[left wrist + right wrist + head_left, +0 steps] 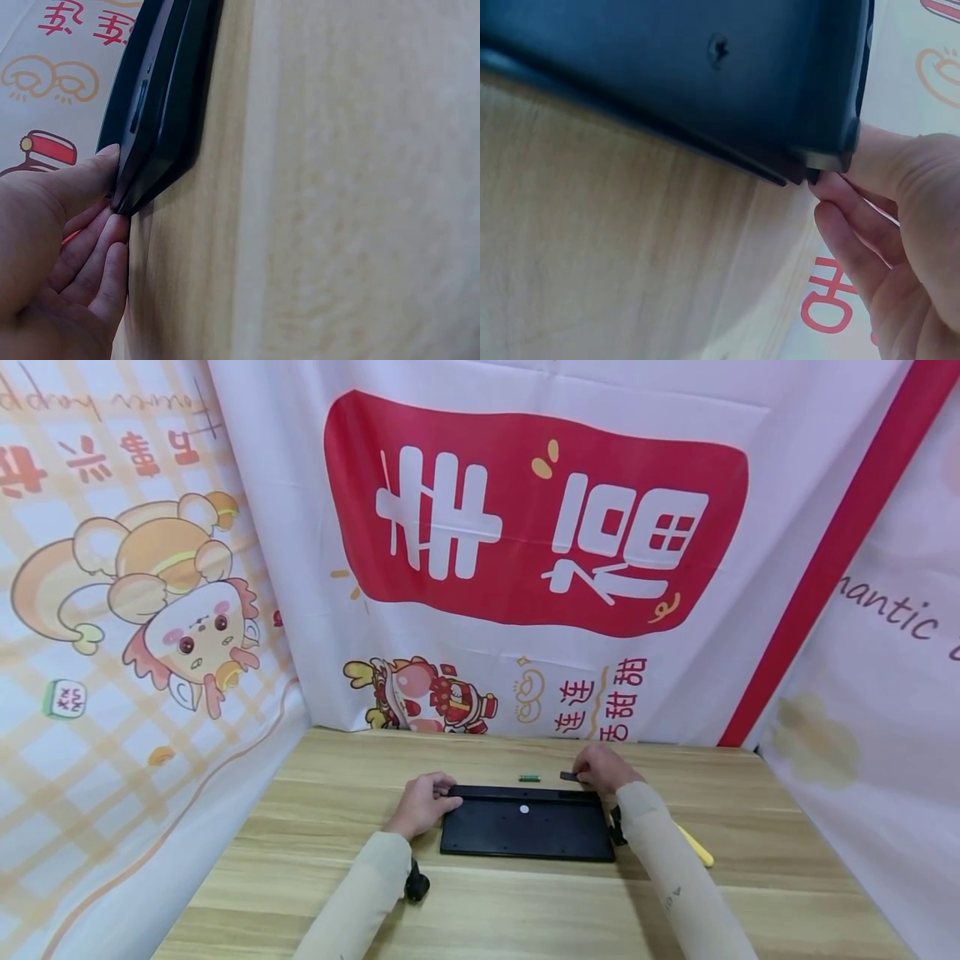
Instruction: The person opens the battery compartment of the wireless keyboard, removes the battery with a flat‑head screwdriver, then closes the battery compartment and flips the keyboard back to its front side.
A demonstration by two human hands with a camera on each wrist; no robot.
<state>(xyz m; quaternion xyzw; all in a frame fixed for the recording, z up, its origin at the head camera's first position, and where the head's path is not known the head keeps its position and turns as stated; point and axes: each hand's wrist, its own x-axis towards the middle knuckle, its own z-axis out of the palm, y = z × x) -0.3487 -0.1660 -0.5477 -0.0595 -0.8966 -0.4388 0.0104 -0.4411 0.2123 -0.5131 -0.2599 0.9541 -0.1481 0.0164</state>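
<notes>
A black keyboard (517, 835) lies underside up on the table, with a round white sticker (524, 809) and a long raised ridge at its far edge. My left hand (423, 806) pinches its far left corner; the left wrist view shows the thumb (94, 176) on one face and fingers below. Just beyond the keyboard's far right corner, my right hand (606, 768) holds a small flat black cover (568, 776). In the right wrist view the keyboard's corner (780, 90) hides most of what those fingertips grip. A green battery (529, 778) lies behind the keyboard, left of the cover.
On the wooden table (480, 910), a yellow rod-shaped thing (697, 847) lies to the right, partly hidden by my right forearm. Printed cloth walls (525, 693) stand at the back and both sides. A black wrist device (417, 882) sits on my left wrist.
</notes>
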